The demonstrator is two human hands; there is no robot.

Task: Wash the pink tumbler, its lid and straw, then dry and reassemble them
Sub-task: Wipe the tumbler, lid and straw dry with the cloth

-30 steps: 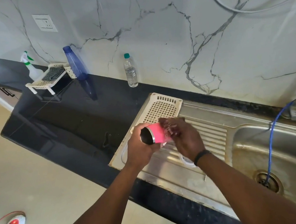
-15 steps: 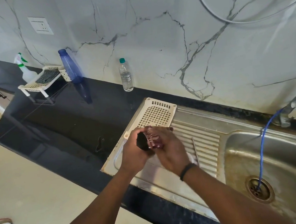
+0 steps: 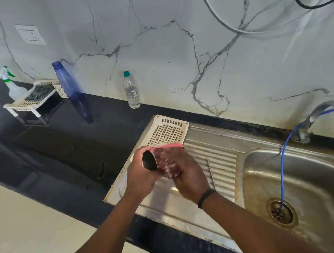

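Tumbler [image 3: 166, 163]: being held on its side above the ribbed draining board [image 3: 216, 162], between both hands, clear of the sink basin [image 3: 302, 184]. A second ago the pink wall was showing plainly; now it is blurring and mostly hiding under the right hand, with only a pink edge showing at the top.

Left hand [image 3: 141, 176]: fingers clamped round the tumbler's dark end, steadying it, as it was a second ago.

Right hand [image 3: 187, 175]: fingers closed together over the pink body, apparently rubbing or twisting along it; whether it is holding a cloth cannot be told.

Straw [image 3: 211, 173]: a thin metal rod, probably the straw, lying on the draining board just beside the right hand.

Lid: not identifiable here.

Tap [image 3: 314, 118]: no water seen running; a blue hose [image 3: 282, 176] is trailing from it to the drain.

Judgement: the change suggests wiping or drying of the body is underway, with reassembly not yet started.
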